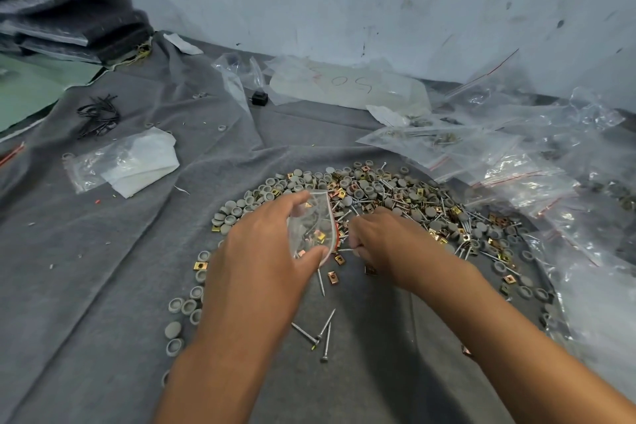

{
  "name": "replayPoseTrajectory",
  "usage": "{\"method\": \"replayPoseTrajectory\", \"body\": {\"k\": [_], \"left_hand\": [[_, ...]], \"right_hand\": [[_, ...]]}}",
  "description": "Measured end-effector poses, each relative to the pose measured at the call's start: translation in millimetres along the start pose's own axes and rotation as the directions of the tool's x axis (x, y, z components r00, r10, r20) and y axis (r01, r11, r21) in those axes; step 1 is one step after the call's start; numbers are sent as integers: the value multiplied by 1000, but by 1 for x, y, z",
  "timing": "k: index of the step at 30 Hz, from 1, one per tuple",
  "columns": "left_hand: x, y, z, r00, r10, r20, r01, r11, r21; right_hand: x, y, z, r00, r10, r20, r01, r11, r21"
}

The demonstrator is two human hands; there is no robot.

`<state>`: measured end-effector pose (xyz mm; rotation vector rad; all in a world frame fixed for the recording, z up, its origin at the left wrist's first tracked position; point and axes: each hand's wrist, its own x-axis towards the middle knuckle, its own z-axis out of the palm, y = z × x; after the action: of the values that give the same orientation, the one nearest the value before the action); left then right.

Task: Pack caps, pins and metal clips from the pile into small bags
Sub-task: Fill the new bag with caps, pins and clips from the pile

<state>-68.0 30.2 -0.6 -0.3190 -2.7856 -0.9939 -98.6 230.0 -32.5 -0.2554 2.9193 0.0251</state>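
Grey cloth (103,268); hands: left hand (261,251) round small bag (311,227), right hand (385,244) pinching pins (347,249).

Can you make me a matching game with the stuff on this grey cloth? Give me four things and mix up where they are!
Things:
1. small bag
2. black wire ties
3. filled bags
4. three loose pins

Places:
A. heaped along the right side of the cloth
B. lying alone on the cloth between the two forearms
C. held in the left hand
D. far left of the cloth, beyond the folded white sheet

Pairs: 1-C, 2-D, 3-A, 4-B
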Motion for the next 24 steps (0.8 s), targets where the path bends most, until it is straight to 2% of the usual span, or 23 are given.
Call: {"method": "replayPoseTrajectory", "body": {"k": [2, 4, 6, 7, 9, 10, 11, 14, 15, 18, 19, 20, 22, 24], "left_hand": [[0, 0, 1, 1000, 1, 5, -1, 1000, 10], [0, 0, 2, 1000, 1, 7, -1, 1000, 19], [0, 0, 3, 1000, 2, 4, -2, 1000, 6], [0, 0, 3, 1000, 2, 5, -2, 1000, -5], [1, 0, 4, 1000, -1, 13, 2, 1000, -18], [1, 0, 3, 1000, -4, 12, 4, 1000, -23], [1, -1, 3, 1000, -8, 9, 8, 1000, -28], [1, -1, 3, 1000, -23, -9, 22, 998, -59], [1, -1, 2, 1000, -25, -10, 24, 998, -63], [2, -1, 2, 1000, -20, -8, 19, 998, -52], [2, -1, 2, 1000, -18, -10, 18, 999, -43], [1, -1, 2, 1000, -16, -10, 15, 999, -34], [1, -1, 1, 1000, -15, -11, 15, 1000, -27], [1, -1, 1, 1000, -14, -2, 14, 1000, -24]], "right_hand": [[-2, 3, -2, 999, -14, -39, 14, 1000, -3], [-10, 9, -7, 986, 44, -159, -2, 966, 260], [-22, 9, -18, 947, 116, -299, 100, 779, 619], [-29, 4, -26, 919, 116, -376, 206, 671, 712], [-38, -15, -38, 875, 47, -481, 388, 525, 758], [-39, -24, -42, 865, 8, -502, 428, 510, 746], [-39, -32, -42, 862, -15, -507, 435, 537, 723], [-36, -42, -40, 871, -55, -488, 376, 714, 590], [-36, -41, -38, 873, -48, -486, 362, 732, 577], [-39, -23, -29, 848, 70, -525, 345, 679, 648], [-40, -13, -23, 858, 121, -499, 286, 695, 660], [-41, -3, -15, 893, 150, -424, 180, 744, 643], [-42, 13, 3, 972, 148, -184, -39, 870, 491], [-43, 19, 20, 988, 148, -52, -117, 913, 390]]}}
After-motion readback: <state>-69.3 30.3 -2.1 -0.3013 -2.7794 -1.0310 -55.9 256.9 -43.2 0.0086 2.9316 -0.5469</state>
